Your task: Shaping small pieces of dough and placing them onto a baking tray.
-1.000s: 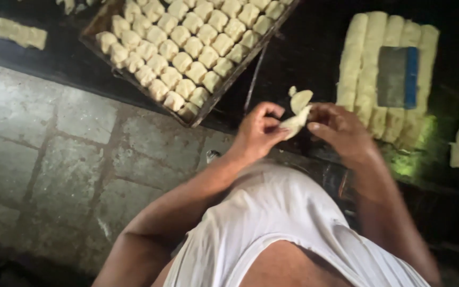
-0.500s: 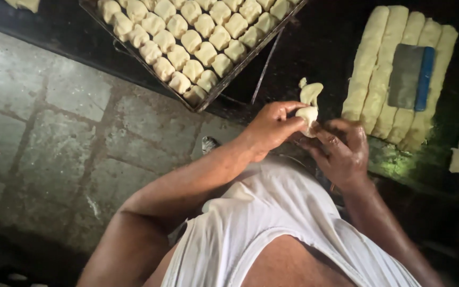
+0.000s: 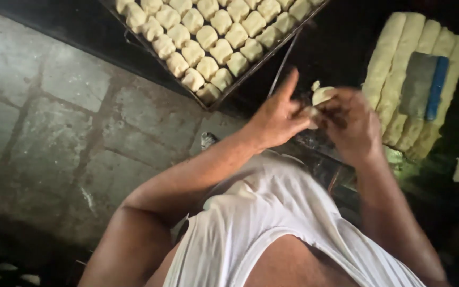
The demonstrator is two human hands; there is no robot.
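Both hands have drawn closer together since half a second ago, and the left forefinger now sticks straight up where it was curled before. A small pale dough piece [image 3: 321,96] sits between the two hands, pinched from both sides: the left hand [image 3: 277,118] closes on its lower left edge with thumb and middle fingers, the right hand [image 3: 353,123] wraps its fingers [image 3: 331,100] over the right side — so neither hand is nearer, both touch it. Its upper lobe pokes up above the knuckles, long axis roughly upright (the lower part is hidden by the fingers). Up and to the left lies the tray [image 3: 220,101] packed with dough squares [image 3: 208,37], well apart from the hands; to the right, on the dark table [image 3: 341,37], dough strips [image 3: 394,69] lie under a scraper [image 3: 425,85].
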